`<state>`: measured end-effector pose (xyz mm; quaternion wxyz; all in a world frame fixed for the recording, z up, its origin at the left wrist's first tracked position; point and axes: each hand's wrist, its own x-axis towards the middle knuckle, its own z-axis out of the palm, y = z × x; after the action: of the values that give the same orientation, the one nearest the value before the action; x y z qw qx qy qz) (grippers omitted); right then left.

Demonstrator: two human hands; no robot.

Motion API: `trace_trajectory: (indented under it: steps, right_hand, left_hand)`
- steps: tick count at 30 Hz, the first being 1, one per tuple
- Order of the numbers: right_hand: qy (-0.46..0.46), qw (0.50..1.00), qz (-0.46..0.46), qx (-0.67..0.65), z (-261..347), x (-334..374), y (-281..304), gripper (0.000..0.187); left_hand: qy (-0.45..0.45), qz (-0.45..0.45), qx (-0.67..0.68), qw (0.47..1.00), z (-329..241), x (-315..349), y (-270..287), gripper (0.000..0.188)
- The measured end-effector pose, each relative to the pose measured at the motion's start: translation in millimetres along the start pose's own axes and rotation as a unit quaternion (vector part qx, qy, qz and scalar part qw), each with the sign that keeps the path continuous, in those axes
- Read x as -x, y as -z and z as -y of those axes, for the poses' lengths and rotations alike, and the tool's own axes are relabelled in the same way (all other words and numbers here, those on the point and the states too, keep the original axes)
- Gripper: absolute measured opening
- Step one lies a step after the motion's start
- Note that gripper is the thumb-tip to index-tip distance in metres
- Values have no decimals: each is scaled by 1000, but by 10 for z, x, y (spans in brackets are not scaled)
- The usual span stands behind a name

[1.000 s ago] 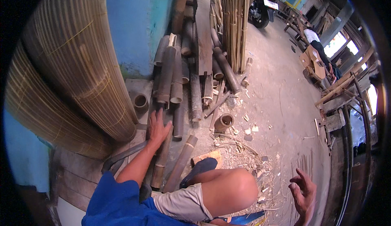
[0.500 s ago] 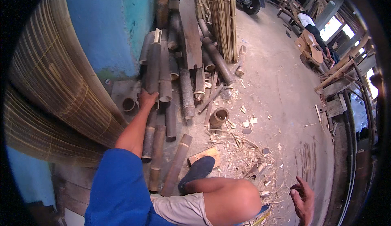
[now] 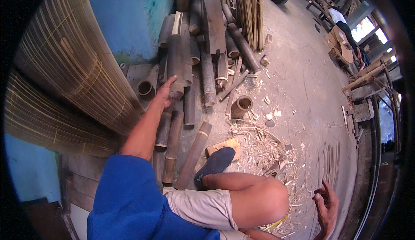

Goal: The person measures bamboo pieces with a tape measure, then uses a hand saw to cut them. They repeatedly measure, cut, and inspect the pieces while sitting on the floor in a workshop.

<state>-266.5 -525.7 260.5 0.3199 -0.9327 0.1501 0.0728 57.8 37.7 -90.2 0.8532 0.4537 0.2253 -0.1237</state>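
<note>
At the left, my left hand (image 3: 166, 92) is closed around the lower end of a dark bamboo tube (image 3: 174, 52), with the thumb over its near side. A pale split piece (image 3: 177, 23) shows at the tube's far end. Beside and beneath it lie several more bamboo tubes (image 3: 209, 80) in a pile on the floor. My right hand (image 3: 327, 205), at the lower right, is empty, its fingers apart above the floor.
A short upright bamboo piece (image 3: 241, 106) stands by scattered shavings (image 3: 276, 153). A wooden block (image 3: 225, 146) lies by my foot. Woven bamboo blinds (image 3: 69, 54) hang at the left. Bundled strips (image 3: 250, 15) stand farther back. Another person (image 3: 338, 16) bends near cardboard (image 3: 339, 43) at the far right.
The view has shifted, so the pile appears higher and farther right. My left hand's grip now shows at the tube's lower end, whose rim is visible. My right hand stays empty.
</note>
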Motion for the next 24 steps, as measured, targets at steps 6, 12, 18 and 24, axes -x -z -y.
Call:
trace_trajectory:
  steps: [6,12,18,24]
  right_hand:
    - [-3,999,-2,-38,-42,72,9,60]
    - [4,1000,8,8,-55,144,46,59]
    - [-40,999,-20,-13,-178,164,30,59]
    - [-95,993,28,71,-112,264,108,47]
  left_hand:
    - [-68,-10,-69,995,402,479,-517,50]
    - [-153,-20,-203,967,582,249,-843,72]
    - [-249,-203,-236,917,531,-430,-791,88]
    - [-179,-391,-133,893,506,-776,-37,83]
